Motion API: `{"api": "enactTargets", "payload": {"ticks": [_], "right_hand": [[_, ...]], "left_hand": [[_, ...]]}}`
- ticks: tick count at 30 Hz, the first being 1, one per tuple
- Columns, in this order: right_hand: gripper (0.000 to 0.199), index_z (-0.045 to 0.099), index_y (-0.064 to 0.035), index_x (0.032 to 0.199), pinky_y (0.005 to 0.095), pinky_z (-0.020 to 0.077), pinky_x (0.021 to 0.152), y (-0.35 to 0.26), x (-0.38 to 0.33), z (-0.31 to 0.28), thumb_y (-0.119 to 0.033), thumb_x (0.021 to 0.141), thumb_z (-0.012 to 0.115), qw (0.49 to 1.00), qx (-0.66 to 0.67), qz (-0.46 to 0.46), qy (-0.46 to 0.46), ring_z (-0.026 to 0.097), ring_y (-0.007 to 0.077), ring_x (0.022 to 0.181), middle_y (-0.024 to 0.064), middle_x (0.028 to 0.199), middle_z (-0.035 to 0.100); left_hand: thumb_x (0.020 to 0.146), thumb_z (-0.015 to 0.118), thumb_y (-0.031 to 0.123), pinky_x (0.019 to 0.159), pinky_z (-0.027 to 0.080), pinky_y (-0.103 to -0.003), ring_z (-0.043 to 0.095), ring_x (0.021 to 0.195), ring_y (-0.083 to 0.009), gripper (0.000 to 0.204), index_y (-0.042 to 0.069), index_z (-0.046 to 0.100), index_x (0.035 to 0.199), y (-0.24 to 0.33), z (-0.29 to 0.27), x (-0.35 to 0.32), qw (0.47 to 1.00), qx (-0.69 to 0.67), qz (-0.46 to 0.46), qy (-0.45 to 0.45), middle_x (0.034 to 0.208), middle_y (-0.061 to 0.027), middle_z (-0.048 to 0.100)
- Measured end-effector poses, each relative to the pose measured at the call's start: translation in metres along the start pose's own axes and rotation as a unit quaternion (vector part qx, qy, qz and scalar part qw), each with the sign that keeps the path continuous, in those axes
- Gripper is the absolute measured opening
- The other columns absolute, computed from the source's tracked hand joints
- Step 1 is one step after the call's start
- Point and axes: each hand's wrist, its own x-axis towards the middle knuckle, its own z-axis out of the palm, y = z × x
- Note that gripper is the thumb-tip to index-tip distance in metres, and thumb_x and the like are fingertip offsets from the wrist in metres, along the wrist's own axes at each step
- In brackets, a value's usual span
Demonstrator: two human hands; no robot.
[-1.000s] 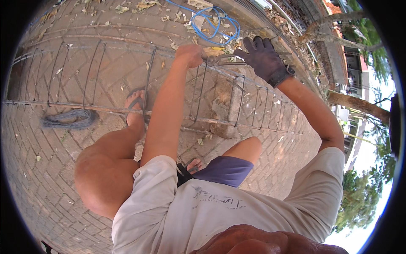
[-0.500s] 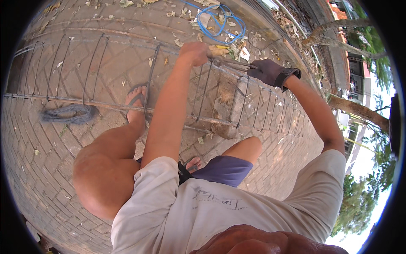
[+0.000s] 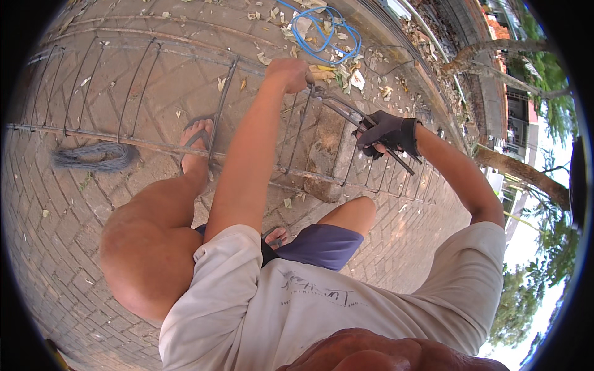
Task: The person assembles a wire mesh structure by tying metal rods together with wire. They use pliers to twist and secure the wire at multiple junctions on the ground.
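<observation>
My right hand (image 3: 388,135), in a dark fingerless glove, is closed on the handles of a pair of long metal pincers (image 3: 317,93). The pincers' jaws sit at the far bar of a steel rebar cage (image 3: 167,148), beside a crossing stirrup. Close to those jaws my bare left hand (image 3: 289,75) is curled at the same bar. Its fingers face away, so what they grip is hidden. The cage lies across in front of me, its thin square stirrups tied along the long bars. A rough block (image 3: 325,148) stands under the cage.
A bundle of thin grey tie wire (image 3: 93,158) lies on the brick paving at the left. My sandalled foot (image 3: 197,137) is inside the cage's outline. Beyond the cage are a coiled blue hose (image 3: 359,43), dry leaves and a low kerb. Tree branches (image 3: 520,162) rise at the right.
My right hand has come nearer to me and turned, swinging the pincer handles down toward the near side. The left hand stays at almost the same spot on the bar.
</observation>
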Motion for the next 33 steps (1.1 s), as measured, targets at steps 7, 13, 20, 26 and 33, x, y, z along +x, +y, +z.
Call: {"api": "enactTargets", "payload": {"ticks": [7, 13, 20, 26, 33], "right_hand": [[0.053, 0.074, 0.0014, 0.099, 0.0453, 0.0593, 0.072, 0.012, -0.021, 0.002, -0.052, 0.098, 0.071, 0.749, -0.561, -0.114, 0.334, 0.074, 0.029, 0.072, 0.0151, 0.075, 0.07], [0.067, 0.073, -0.0005, 0.088, 0.0488, 0.0556, 0.067, 0.005, -0.046, -0.006, -0.064, 0.102, 0.056, 0.948, -0.253, -0.039, 0.186, 0.067, 0.0277, 0.064, 0.0128, 0.066, 0.063], [0.069, 0.064, -0.0059, 0.075, 0.0353, 0.0462, 0.045, 0.01, -0.041, 0.035, -0.068, 0.102, 0.051, 0.989, 0.032, 0.116, 0.091, 0.053, 0.0157, 0.049, 0.0021, 0.062, 0.055], [0.069, 0.062, -0.0083, 0.073, 0.0346, 0.0437, 0.042, 0.007, -0.042, 0.064, -0.071, 0.1, 0.057, 0.982, 0.072, 0.117, 0.127, 0.055, 0.0158, 0.046, 0.0012, 0.059, 0.054], [0.05, 0.066, 0.0023, 0.104, 0.038, 0.0539, 0.05, -0.001, -0.071, 0.03, -0.044, 0.09, 0.08, 0.967, -0.141, -0.048, 0.209, 0.069, 0.02, 0.057, 0.0119, 0.083, 0.068]], "left_hand": [[0.081, 0.065, 0.005, 0.096, 0.059, -0.047, 0.074, 0.113, -0.0369, 0.057, 0.035, 0.082, 0.126, -0.008, -0.002, -0.003, 0.997, -0.065, 0.026, 0.017, 0.121, -0.0095, 0.08], [0.083, 0.063, 0.007, 0.095, 0.059, -0.042, 0.075, 0.114, -0.0299, 0.056, 0.04, 0.082, 0.123, -0.008, 0.005, -0.003, 0.996, -0.057, 0.063, 0.038, 0.121, -0.0042, 0.081], [0.082, 0.061, 0.004, 0.095, 0.06, -0.04, 0.075, 0.113, -0.0277, 0.065, 0.042, 0.078, 0.133, -0.005, -0.001, -0.004, 1.0, -0.015, 0.017, 0.009, 0.124, 0.0021, 0.081], [0.081, 0.063, 0.006, 0.097, 0.059, -0.04, 0.075, 0.113, -0.0262, 0.059, 0.035, 0.079, 0.13, -0.006, -0.003, -0.006, 0.998, -0.052, 0.029, 0.018, 0.12, -0.0004, 0.082], [0.072, 0.076, 0.009, 0.113, 0.052, -0.049, 0.06, 0.139, -0.0365, 0.093, 0.022, 0.052, 0.161, 0.03, 0.018, -0.012, 0.991, -0.031, 0.128, 0.014, 0.145, -0.0141, 0.068]]}}
